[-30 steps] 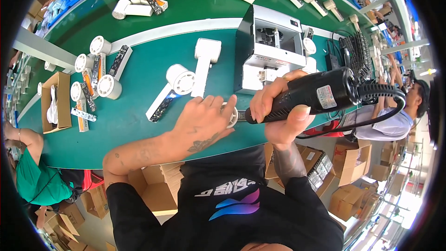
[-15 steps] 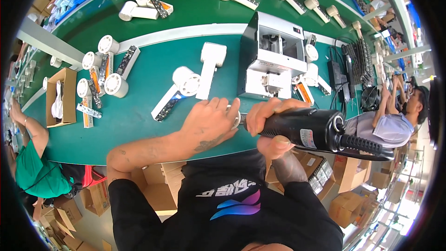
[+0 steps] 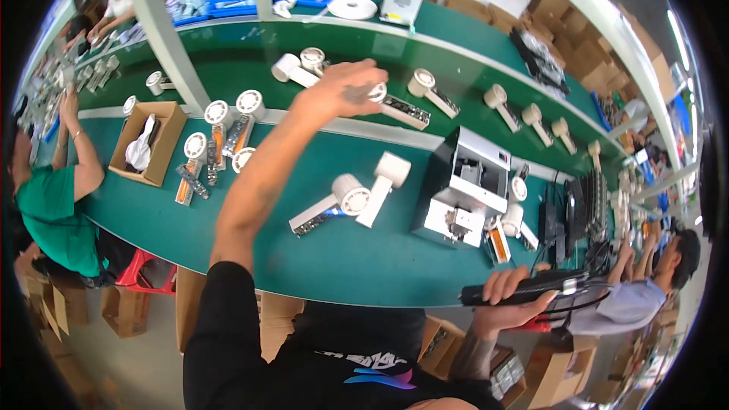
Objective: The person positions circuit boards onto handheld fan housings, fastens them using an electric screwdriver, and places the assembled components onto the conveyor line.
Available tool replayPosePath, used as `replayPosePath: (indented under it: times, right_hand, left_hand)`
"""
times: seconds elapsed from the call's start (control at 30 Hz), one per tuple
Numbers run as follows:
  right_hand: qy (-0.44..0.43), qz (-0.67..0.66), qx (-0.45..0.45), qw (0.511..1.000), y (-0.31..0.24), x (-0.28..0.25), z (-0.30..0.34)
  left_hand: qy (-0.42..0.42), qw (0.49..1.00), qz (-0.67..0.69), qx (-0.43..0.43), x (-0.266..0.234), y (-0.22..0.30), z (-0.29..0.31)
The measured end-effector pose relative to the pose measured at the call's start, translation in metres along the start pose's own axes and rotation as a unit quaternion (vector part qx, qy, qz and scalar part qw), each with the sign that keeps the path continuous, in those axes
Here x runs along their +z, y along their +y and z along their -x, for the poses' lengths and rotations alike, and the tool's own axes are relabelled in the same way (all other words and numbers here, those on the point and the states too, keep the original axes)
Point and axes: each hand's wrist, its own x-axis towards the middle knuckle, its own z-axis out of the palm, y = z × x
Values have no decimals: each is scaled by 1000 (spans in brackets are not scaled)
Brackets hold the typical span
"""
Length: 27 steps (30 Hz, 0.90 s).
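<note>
My left hand (image 3: 345, 93) reaches far across the bench, its fingers around the round head of a white handheld fan (image 3: 407, 112). That fan lies on the green strip behind the white rail, its handle showing a circuit board. My right hand (image 3: 512, 292) grips a black electric screwdriver (image 3: 554, 286) above the front right edge of the bench. Two more white fans, one with an open handle (image 3: 351, 195) and one with a plain handle (image 3: 389, 171), lie on the green bench top between my arms. A silver and black screw feeder (image 3: 463, 193) stands to their right.
Several fans with opened handles (image 3: 196, 146) cluster at the left beside a cardboard box (image 3: 149, 144) holding a white piece. Other fans (image 3: 497, 96) lie along the back strip. Black adapters and cables (image 3: 558, 212) sit at the right. Co-workers sit on both sides.
My left hand has moved from the near middle to the back strip, where a further fan now lies under it. My right hand has drawn the screwdriver back toward the lower right.
</note>
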Motion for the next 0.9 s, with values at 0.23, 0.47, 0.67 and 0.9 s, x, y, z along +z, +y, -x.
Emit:
replayPosePath:
  times: [0.23, 0.47, 0.67, 0.9]
  right_hand:
    - [36, 30, 68, 997, 8, -25, 25]
    - [95, 41, 79, 991, -3, -26, 32]
    - [-1, 40, 149, 988, 1, -39, 37]
    - [-72, 129, 260, 954, 13, -13, 45]
  left_hand:
    - [-31, 984, 44, -167, 88, -93, -77]
    - [-124, 947, -117, -272, 36, -189, -61]
    - [-42, 992, 71, -96, -25, -201, -17]
    - [-155, 983, -19, 91, -107, 57, 8]
